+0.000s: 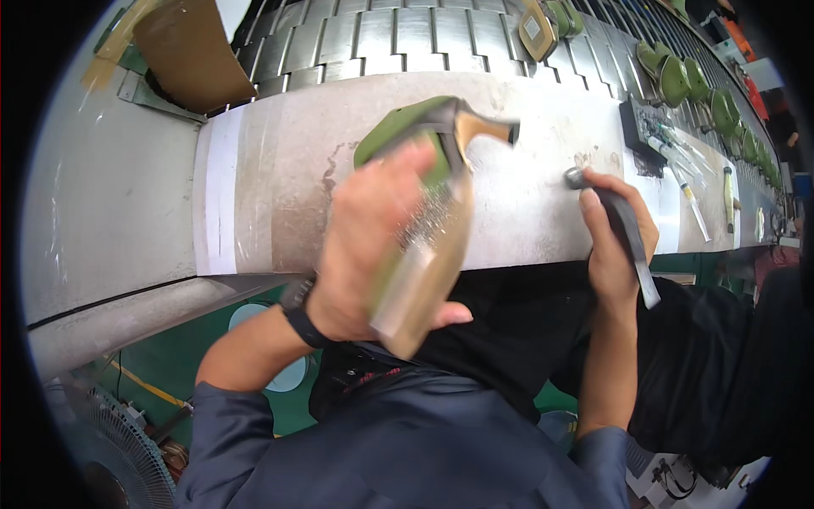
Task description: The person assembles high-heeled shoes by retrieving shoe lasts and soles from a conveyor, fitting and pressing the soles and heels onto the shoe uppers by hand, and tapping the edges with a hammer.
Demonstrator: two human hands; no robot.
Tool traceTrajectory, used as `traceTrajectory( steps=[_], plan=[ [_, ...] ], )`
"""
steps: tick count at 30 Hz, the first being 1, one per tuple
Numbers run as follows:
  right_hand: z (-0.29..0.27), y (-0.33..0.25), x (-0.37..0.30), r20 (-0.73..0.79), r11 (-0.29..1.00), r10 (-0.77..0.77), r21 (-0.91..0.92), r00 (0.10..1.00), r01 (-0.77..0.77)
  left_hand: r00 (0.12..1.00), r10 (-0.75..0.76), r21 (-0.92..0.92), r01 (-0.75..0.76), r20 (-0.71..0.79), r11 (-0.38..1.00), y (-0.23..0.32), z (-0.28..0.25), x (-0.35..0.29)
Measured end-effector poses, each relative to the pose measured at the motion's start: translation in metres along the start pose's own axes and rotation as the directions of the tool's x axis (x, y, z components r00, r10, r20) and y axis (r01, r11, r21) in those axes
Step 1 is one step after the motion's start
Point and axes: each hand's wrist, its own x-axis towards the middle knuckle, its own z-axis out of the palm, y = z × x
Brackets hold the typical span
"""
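My left hand [360, 229] grips a green high-heeled shoe [460, 216] and is smeared by motion. The shoe's tan sole faces right, and its heel with a dark tip sticks out at the far end over the pale work ledge [526, 220]. In my right hand [616, 254] is a dark-handled tool [624, 222]. One end of it is a rounded grey knob near the thumb and fingertip; the other is a flat pale tip beside the wrist. Tool and shoe are apart. The exact kind of tool cannot be made out.
Beyond the ledge runs a metal slat conveyor [365, 38] carrying several green shoes [674, 81]. A black box [642, 127] with several syringes [685, 161] stands on the ledge at right, near a yellow-green stick [728, 199]. Brown cardboard [191, 55] stands far left; a fan [114, 445] is below left.
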Motion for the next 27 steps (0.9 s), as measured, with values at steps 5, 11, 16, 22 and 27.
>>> traceTrajectory(
  steps=[5,11,16,22,27],
  plan=[
    [0.021,-0.033,-0.057,0.245,0.758,0.261,0.547,0.934,-0.355,0.981,0.183,0.390,-0.195,0.067,0.900,-0.013,0.066,-0.068],
    [0.009,-0.051,-0.043,0.464,0.483,0.400,0.625,0.790,-0.613,0.982,0.188,0.391,-0.163,-0.027,0.906,-0.018,0.078,-0.078],
    [0.017,-0.067,0.006,0.574,0.650,0.409,0.363,0.710,-0.668,0.970,0.241,0.392,-0.209,-0.032,0.896,-0.024,0.081,-0.083],
    [0.045,-0.058,0.033,0.516,0.703,0.489,0.245,0.703,-0.668,0.959,0.181,0.309,-0.108,-0.218,0.945,-0.024,0.096,-0.089],
    [0.056,-0.050,0.044,0.470,0.716,0.433,0.338,0.769,-0.610,0.961,0.170,0.262,-0.111,-0.218,0.959,-0.022,0.098,-0.090]
  ],
)
